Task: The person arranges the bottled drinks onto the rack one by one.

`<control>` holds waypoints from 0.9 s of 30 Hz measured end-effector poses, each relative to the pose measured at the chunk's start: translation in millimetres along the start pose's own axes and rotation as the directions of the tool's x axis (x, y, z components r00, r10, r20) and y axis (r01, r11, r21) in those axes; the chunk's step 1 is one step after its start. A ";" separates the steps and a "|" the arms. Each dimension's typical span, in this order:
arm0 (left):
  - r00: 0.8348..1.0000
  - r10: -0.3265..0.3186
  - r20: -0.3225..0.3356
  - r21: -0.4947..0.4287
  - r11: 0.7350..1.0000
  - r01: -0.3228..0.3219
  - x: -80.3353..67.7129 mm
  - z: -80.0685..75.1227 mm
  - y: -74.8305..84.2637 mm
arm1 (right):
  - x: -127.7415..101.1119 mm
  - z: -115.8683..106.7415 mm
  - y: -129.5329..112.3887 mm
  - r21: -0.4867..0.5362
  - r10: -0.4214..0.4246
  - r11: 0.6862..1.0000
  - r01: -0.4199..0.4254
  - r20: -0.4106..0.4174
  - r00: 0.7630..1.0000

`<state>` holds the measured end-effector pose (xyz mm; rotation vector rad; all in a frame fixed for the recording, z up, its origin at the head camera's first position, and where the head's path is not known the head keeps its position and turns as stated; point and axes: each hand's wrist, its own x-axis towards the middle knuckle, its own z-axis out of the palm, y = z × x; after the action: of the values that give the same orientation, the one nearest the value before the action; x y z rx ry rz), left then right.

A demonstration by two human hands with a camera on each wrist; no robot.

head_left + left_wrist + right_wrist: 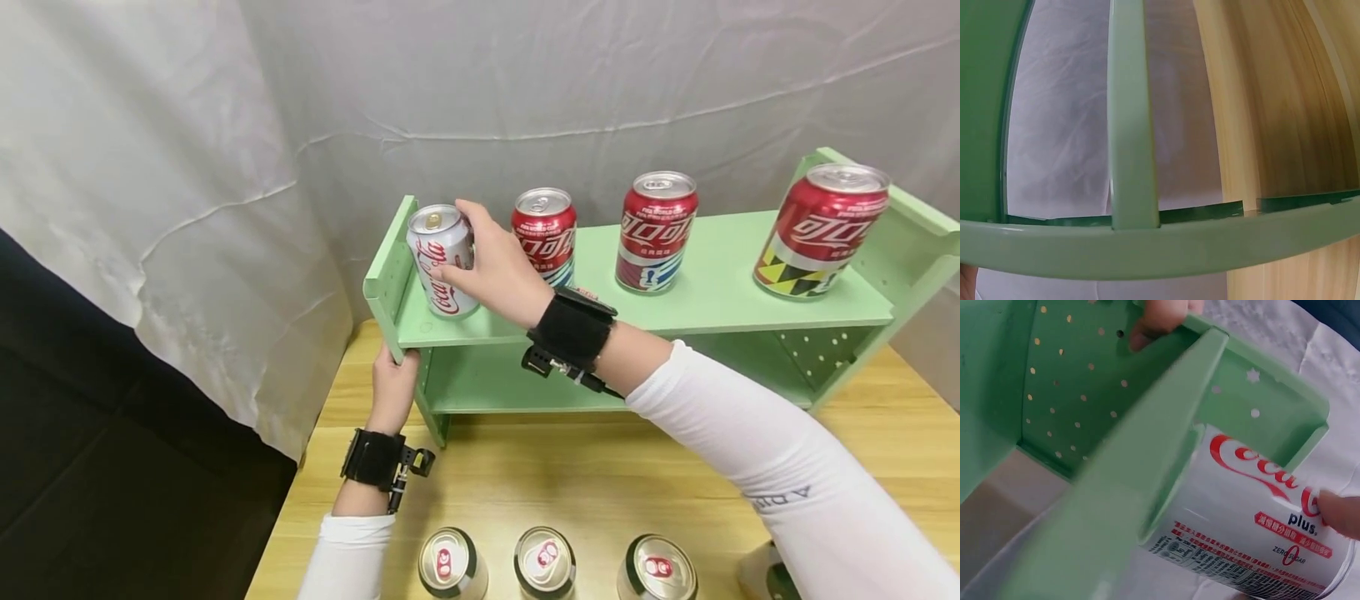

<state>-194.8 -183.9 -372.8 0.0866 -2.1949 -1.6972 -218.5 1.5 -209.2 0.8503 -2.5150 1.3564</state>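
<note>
My right hand (506, 265) grips a white Coca-Cola can (444, 287) from its right side, thumb at the front. The can is upright at the left end of the green rack's (705, 302) upper shelf, close to the side panel. In the right wrist view the can's (1235, 506) base meets the shelf edge, and a thumb presses its label. Below that shelf my left hand (394, 390) holds the rack's left side panel. Its fingers (1163, 314) curl over the panel's edge in the right wrist view. The left wrist view shows mostly green rack bars (1134, 125).
Three red cola cans stand along the upper shelf: one beside my right hand (545, 229), one in the middle (656, 237) and one at the right end (821, 233). Several cans (543, 562) stand on the wooden table (570, 475) in front. A pale curtain (525, 75) hangs behind.
</note>
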 end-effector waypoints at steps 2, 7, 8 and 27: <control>1.000 -0.002 -0.008 -0.001 1.000 0.002 -0.7 1.9 -0.4 | -8.1 -1.6 0.9 -0.039 -0.020 0.999 0.019 -0.008 1.000; 1.000 -0.010 -0.016 -0.006 1.000 0.010 -1.5 2.4 0.2 | -30.5 -6.2 1.8 -0.112 -0.095 0.990 0.091 -0.033 0.995; 1.000 -0.010 -0.011 -0.006 1.000 0.010 -1.4 2.2 0.4 | -34.0 -7.3 1.7 -0.113 -0.107 0.988 0.102 -0.041 0.993; 1.000 -0.017 0.011 0.017 1.000 0.017 0.7 0.7 1.7 | -86.5 -19.4 16.5 -0.062 -0.240 0.970 0.235 -0.089 0.967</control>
<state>-195.4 -182.9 -371.2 0.1005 -2.2229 -1.6925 -158.5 59.3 -243.8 1.0126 -2.2794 1.2210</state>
